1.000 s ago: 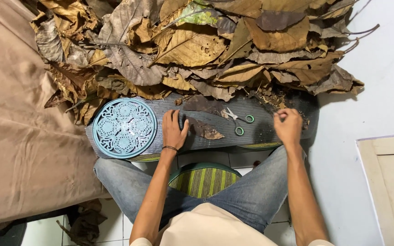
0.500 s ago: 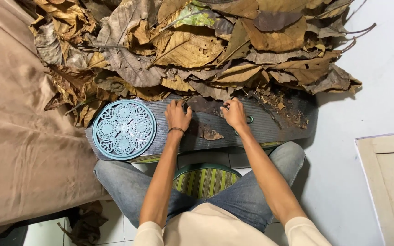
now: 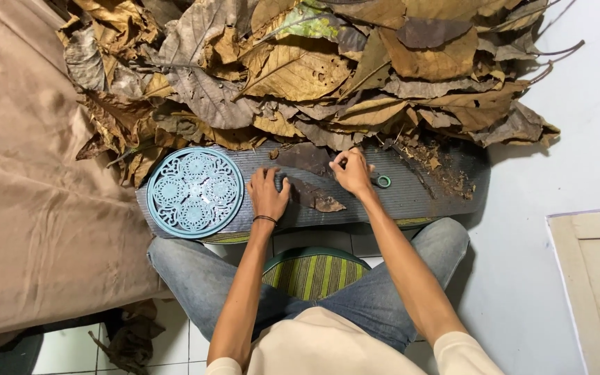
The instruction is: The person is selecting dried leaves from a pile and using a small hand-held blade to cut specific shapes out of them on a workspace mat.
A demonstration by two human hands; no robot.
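Right hand [image 3: 353,171] has moved left onto the scissors [image 3: 378,180], now gripping them. Left hand [image 3: 268,194] remains flat, open, pressing the dark leaf [image 3: 314,196] on the mat [image 3: 418,194].

A home floor turned into a makeshift craft corner is shown: pale floor tiles [image 3: 175,340] are seen below the hands, a tan draped bedcover [image 3: 29,208] to their left, and a heaped pile of dry brown leaves [image 3: 328,69] beyond them.
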